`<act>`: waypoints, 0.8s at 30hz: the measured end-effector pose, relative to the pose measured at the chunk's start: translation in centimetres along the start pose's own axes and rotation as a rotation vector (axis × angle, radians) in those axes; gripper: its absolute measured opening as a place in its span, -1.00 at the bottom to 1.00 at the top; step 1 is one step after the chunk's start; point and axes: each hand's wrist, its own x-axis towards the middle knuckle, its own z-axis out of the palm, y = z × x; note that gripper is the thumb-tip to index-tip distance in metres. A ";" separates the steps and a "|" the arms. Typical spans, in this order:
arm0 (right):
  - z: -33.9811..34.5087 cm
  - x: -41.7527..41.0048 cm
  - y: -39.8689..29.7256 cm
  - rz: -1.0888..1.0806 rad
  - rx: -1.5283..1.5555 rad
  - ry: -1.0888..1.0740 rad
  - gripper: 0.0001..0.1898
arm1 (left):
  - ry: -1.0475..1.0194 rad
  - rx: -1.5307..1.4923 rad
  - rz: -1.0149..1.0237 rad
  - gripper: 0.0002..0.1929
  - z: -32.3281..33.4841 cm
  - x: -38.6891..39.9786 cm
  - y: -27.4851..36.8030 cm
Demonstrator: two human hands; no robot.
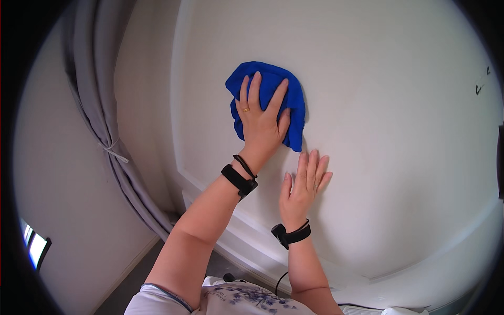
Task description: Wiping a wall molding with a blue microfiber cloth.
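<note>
My left hand (262,122) lies spread over a blue cloth (293,98), pressing it to a pale wall panel (374,118). The cloth is bunched under the palm, and its loose edges stick out above and to the right of the fingers. A ring is on one finger of this hand. Lower and to the right, my right hand (303,189) holds nothing. Its fingers point up against the panel, somewhat apart, with the fingertips just below the cloth's lower corner. Both wrists wear black straps.
A grey curtain (104,118), gathered by a tie (114,151), hangs at the left. Raised moulding (175,98) frames the panel. Small black hooks (478,89) are at the far right. A dark cable (278,281) runs near the floor, and white fabric (403,311) lies at the bottom right.
</note>
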 end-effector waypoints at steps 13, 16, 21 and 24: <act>0.3 -0.3 0.3 0.003 -0.329 0.053 -0.45 | -0.119 0.036 -0.067 -0.46 -2.3 -11.1 -3.2; 0.4 -0.5 0.5 0.006 -0.333 0.056 -0.45 | -0.139 0.029 -0.079 -0.45 -2.5 -11.9 -3.3; 0.8 -1.0 1.1 0.012 -0.327 0.063 -0.44 | -0.139 0.026 -0.076 -0.43 -2.2 -10.8 -3.2; 0.8 -1.0 1.2 0.007 -0.345 0.065 -0.44 | -0.047 -0.023 -0.094 -0.44 -1.5 -7.7 -3.4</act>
